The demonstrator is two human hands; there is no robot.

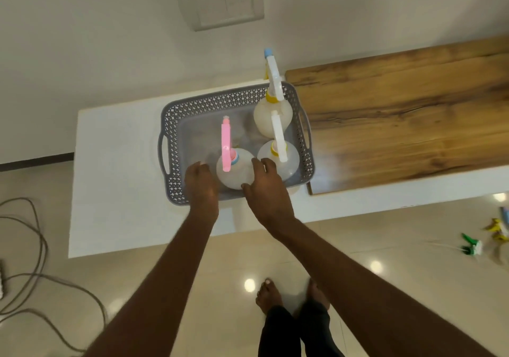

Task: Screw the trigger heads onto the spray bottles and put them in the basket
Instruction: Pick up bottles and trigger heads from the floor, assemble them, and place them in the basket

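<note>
A grey perforated basket [192, 106] stands on the white counter [115, 180]. Three clear spray bottles stand upright inside it. The nearest one [234, 173] carries a pink trigger head [226, 145]. My left hand [199, 183] lies against its left side and my right hand [265, 188] against its right side, fingers curved round the body. Behind, a bottle [289, 161] with a white trigger head and yellow collar stands at the right. A third bottle [271, 117] with a white trigger head and blue nozzle is in the far right corner.
A wooden board [413, 119] covers the counter to the right of the basket. A wall switch plate [220, 2] is behind. Loose trigger heads [473, 246] lie on the tiled floor at right, cables [33, 246] at left. My feet are below the counter edge.
</note>
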